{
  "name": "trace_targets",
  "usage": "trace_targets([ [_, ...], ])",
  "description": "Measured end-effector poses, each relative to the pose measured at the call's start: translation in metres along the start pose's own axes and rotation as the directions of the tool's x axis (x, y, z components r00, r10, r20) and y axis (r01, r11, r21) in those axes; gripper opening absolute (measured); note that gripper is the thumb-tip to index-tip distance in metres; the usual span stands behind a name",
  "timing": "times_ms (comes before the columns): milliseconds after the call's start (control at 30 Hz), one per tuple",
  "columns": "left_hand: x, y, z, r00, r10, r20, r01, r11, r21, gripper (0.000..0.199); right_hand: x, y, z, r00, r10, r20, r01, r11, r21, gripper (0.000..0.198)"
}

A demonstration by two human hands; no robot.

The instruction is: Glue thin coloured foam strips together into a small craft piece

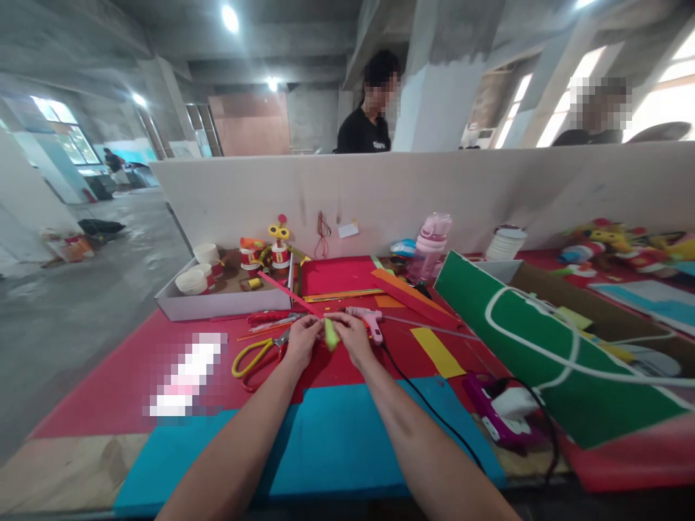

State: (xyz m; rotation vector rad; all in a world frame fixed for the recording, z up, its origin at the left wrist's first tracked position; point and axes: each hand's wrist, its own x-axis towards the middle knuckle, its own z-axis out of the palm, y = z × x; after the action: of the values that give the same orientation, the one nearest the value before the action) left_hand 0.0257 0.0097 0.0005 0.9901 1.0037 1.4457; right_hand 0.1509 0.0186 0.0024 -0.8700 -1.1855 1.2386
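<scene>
My left hand (304,341) and my right hand (352,336) meet over the red table, fingers pinched close together. A thin pinkish-red strip (293,295) runs from between them up to the left, its near end at my left fingertips. From my right fingertips hangs a small yellow-green strip (331,335), blurred. The exact grip of each hand is partly hidden by the fingers. Scissors with yellow and red handles (253,359) lie beside my left hand. Just past my right hand rests a pink glue gun (371,323) with a black cord.
A blue sheet (337,441) lies under my forearms. Right of it are a yellow strip (437,352), a purple power strip (496,416) and a green-sided box (489,347). A white tray (228,310) with paper cups stands back left, a pink bottle (431,246) at the partition.
</scene>
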Motion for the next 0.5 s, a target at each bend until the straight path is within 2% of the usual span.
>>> trace_targets([
  [100, 0.001, 0.001, -0.002, 1.000, 0.006, 0.003, -0.007, 1.000, 0.030, 0.037, 0.000, 0.000, 0.000, 0.995, 0.092, 0.034, -0.095, 0.986, 0.137, 0.022],
  [233, -0.003, 0.007, 0.001, 0.998, 0.062, 0.024, -0.064, 0.991, 0.117, 0.035, 0.001, 0.003, 0.001, 0.982, 0.189, -0.002, -0.184, 0.955, 0.234, 0.032],
  [367, -0.006, 0.010, 0.006, 0.993, 0.116, 0.019, -0.117, 0.976, 0.182, 0.030, 0.001, 0.002, 0.001, 0.981, 0.195, -0.002, -0.188, 0.951, 0.247, 0.038],
  [500, -0.003, 0.007, 0.003, 0.993, 0.115, 0.010, -0.115, 0.972, 0.207, 0.029, -0.001, 0.000, 0.001, 0.982, 0.189, 0.000, -0.183, 0.952, 0.244, 0.038],
])
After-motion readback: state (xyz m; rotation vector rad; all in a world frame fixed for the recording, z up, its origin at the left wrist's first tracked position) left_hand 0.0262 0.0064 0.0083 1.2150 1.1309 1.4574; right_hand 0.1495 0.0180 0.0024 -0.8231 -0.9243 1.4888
